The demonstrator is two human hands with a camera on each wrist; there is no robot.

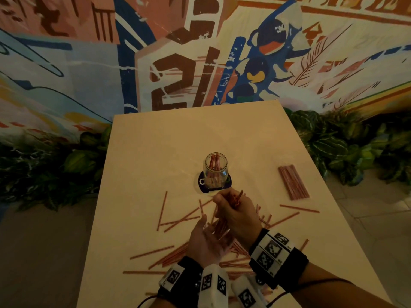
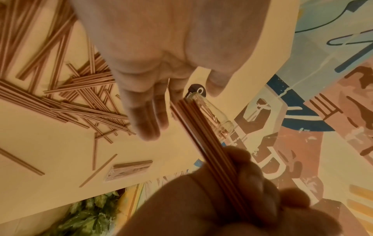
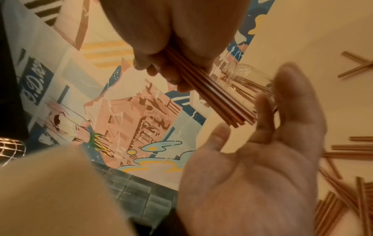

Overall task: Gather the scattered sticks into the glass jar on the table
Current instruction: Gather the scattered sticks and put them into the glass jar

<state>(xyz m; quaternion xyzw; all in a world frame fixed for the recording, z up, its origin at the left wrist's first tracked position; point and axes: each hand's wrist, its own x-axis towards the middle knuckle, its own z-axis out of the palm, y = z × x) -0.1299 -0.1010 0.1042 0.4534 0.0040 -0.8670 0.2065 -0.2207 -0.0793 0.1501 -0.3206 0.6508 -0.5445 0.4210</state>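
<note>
A glass jar [image 1: 215, 170] stands upright on a dark round coaster [image 1: 228, 182] in the middle of the table, with several reddish sticks inside it. My right hand [image 1: 235, 213] grips a bundle of sticks [image 2: 203, 137] just in front of the jar [image 2: 212, 111]. My left hand [image 1: 205, 237] is open, palm up, right beside and below the bundle [image 3: 218, 94], holding nothing. Many scattered sticks [image 1: 178, 221] lie on the table around and under both hands.
A flat clear packet of sticks [image 1: 293, 182] lies at the right of the table [image 1: 155, 152]. Green leafy plants [image 1: 333, 138] line both sides below the table edges. A painted mural wall stands behind the far edge.
</note>
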